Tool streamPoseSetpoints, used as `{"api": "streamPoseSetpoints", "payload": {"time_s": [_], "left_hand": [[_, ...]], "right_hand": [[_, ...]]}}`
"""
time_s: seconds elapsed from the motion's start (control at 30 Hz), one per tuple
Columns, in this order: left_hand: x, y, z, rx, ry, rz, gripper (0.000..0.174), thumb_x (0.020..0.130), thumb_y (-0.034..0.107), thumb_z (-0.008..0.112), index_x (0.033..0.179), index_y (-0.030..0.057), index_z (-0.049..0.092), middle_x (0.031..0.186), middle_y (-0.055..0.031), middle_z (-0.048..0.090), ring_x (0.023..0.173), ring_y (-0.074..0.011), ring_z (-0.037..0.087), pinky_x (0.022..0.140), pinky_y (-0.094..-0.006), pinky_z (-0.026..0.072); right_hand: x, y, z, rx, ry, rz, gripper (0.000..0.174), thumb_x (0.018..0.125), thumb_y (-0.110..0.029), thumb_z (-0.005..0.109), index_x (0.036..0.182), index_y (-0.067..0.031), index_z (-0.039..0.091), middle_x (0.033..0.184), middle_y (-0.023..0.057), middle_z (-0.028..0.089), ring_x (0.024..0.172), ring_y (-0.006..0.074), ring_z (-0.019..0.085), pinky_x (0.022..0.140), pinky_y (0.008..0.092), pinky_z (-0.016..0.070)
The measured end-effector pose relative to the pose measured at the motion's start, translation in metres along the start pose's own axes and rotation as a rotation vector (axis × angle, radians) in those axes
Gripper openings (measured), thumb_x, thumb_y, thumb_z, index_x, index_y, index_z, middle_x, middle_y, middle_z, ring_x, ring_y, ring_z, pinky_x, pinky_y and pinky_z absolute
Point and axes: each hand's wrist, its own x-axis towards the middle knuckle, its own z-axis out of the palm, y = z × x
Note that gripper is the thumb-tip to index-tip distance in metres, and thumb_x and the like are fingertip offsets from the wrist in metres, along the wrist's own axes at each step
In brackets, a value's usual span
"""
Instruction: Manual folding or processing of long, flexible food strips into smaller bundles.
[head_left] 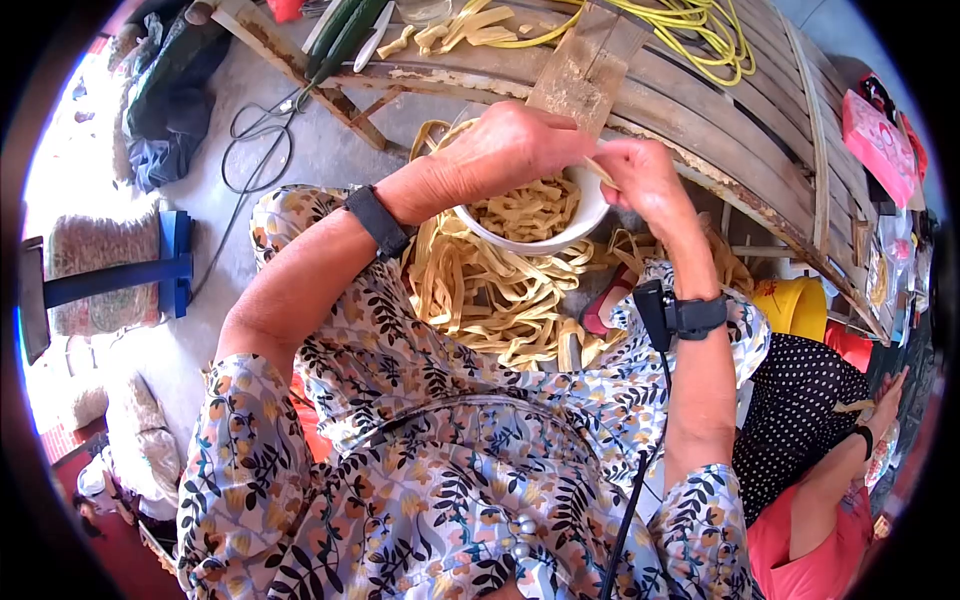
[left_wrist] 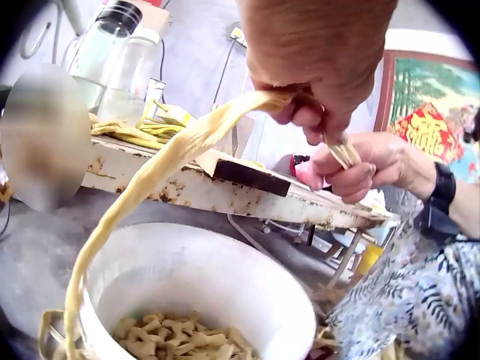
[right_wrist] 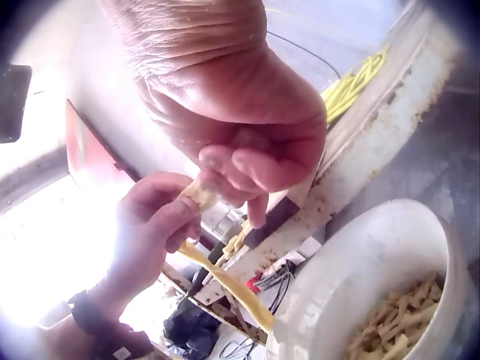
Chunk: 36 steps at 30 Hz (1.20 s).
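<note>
Saw heap of long yellow strips [head_left: 490, 290] spread over lap, on floral dress [head_left: 440, 480]. Found white bowl [head_left: 590, 215] sitting on far side of heap, part filled with short cut pieces [head_left: 530, 210]. Spotted left grip [head_left: 510, 145] above bowl's far rim, fingers curled, pinching one strip [left_wrist: 172, 154]. Saw that strip hanging from it in a curve, down past bowl's outer wall. Caught right grip [head_left: 645, 175] just beside, over bowl's right rim, thumb and fingers clenched on same strip's end. Beyond, logged weathered wooden bench [head_left: 700, 110], near edge just past bowl, with yellow cord [head_left: 700, 25] coiled on top and pale strip offcuts [head_left: 470, 25] beside it. Noted second person [head_left: 800, 410] in dotted top at right.
</note>
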Motion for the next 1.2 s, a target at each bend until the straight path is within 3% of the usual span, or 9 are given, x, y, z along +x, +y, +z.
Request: {"api": "streamPoseSetpoints", "payload": {"time_s": [0.1,0.3,0.37,0.47,0.7,0.83,0.93,1.1,1.2], "left_hand": [[-0.006,-0.01,-0.004,-0.25,-0.057,-0.197,0.013,0.074,0.015,0.064,0.083,0.006,0.062,0.074,-0.0047,0.061,0.065,-0.0155,0.057,0.059,-0.0259,0.0465],[-0.007,-0.03,-0.019,-0.617,-0.123,-0.502,0.018,0.083,0.023,0.058,0.086,0.007,0.065,0.068,0.0026,0.059,0.058,-0.0022,0.049,0.054,-0.0168,0.0426],[-0.011,-0.018,0.001,-0.922,-0.05,-0.62,0.026,0.088,0.027,0.052,0.089,0.0024,0.061,0.064,0.0033,0.054,0.053,-0.0023,0.044,0.046,-0.0176,0.036],[-0.016,-0.021,0.024,-1.638,-0.334,-0.498,0.037,0.088,0.036,0.049,0.103,0.0025,0.055,0.067,0.0046,0.048,0.053,-0.001,0.04,0.046,-0.0154,0.0343],[-0.016,-0.006,0.055,-2.073,-0.331,-0.603,0.039,0.083,0.034,0.057,0.098,-0.0015,0.052,0.074,-0.0013,0.053,0.051,-0.0031,0.039,0.048,-0.0169,0.0342],[-0.003,0.002,0.049,-1.788,0.021,-0.957,0.016,0.087,0.013,0.052,0.095,-0.0004,0.055,0.069,-0.0011,0.053,0.048,-0.0045,0.042,0.045,-0.0176,0.0362],[0.006,0.0,0.041,-1.114,0.335,-0.893,0.015,0.087,0.011,0.05,0.088,-0.0015,0.059,0.068,-0.0009,0.056,0.048,-0.0043,0.045,0.044,-0.0184,0.0383],[0.002,0.003,0.03,-0.837,0.356,-0.706,0.019,0.082,0.014,0.058,0.079,-0.0046,0.06,0.064,-0.0054,0.059,0.047,-0.0075,0.052,0.041,-0.0216,0.0423],[-0.001,0.005,0.027,-0.732,0.236,-0.675,0.025,0.081,0.021,0.06,0.081,-0.0036,0.058,0.064,-0.0066,0.059,0.051,-0.0087,0.054,0.045,-0.0241,0.0446]], "right_hand": [[0.0,0.018,0.008,-0.008,-0.068,-0.054,0.015,0.084,-0.008,0.052,0.082,-0.0009,0.064,0.053,-0.0043,0.048,0.041,0.0029,0.035,0.038,0.0181,0.0246],[-0.03,-0.009,0.015,0.573,-0.68,-0.142,0.039,0.082,-0.03,0.059,0.103,0.002,0.058,0.053,-0.0073,0.045,0.042,0.0002,0.036,0.041,0.0173,0.0307],[-0.02,-0.006,0.012,0.714,-0.593,-0.248,0.042,0.083,-0.035,0.057,0.106,0.0013,0.057,0.053,-0.0081,0.043,0.043,0.0001,0.036,0.042,0.0166,0.0324],[-0.011,-0.004,0.007,0.583,-0.316,-0.365,0.045,0.08,-0.034,0.062,0.109,0.0004,0.056,0.06,-0.0056,0.052,0.049,0.0,0.043,0.048,0.0163,0.0376],[-0.009,0.002,0.019,0.157,-0.032,-0.438,0.035,0.076,-0.022,0.067,0.103,-0.002,0.059,0.08,0.0017,0.06,0.06,0.007,0.052,0.055,0.019,0.043],[0.002,0.009,0.023,-0.146,0.351,-0.735,0.027,0.069,-0.015,0.069,0.093,-0.0052,0.063,0.081,0.0039,0.056,0.08,0.0164,0.055,0.069,0.0263,0.044],[-0.005,0.007,0.024,-0.52,0.654,-0.765,0.025,0.067,-0.014,0.068,0.09,-0.0061,0.064,0.084,0.0056,0.057,0.08,0.0191,0.054,0.069,0.0279,0.0434],[0.005,0.016,0.023,-0.033,0.222,-0.443,0.017,0.071,-0.014,0.066,0.079,0.0003,0.063,0.058,0.0067,0.058,0.049,0.0102,0.047,0.049,0.0257,0.0395],[0.008,0.02,0.028,0.059,0.181,-0.347,0.017,0.072,-0.014,0.066,0.079,0.0005,0.062,0.058,0.0058,0.057,0.052,0.0056,0.044,0.049,0.0243,0.0386]]}}
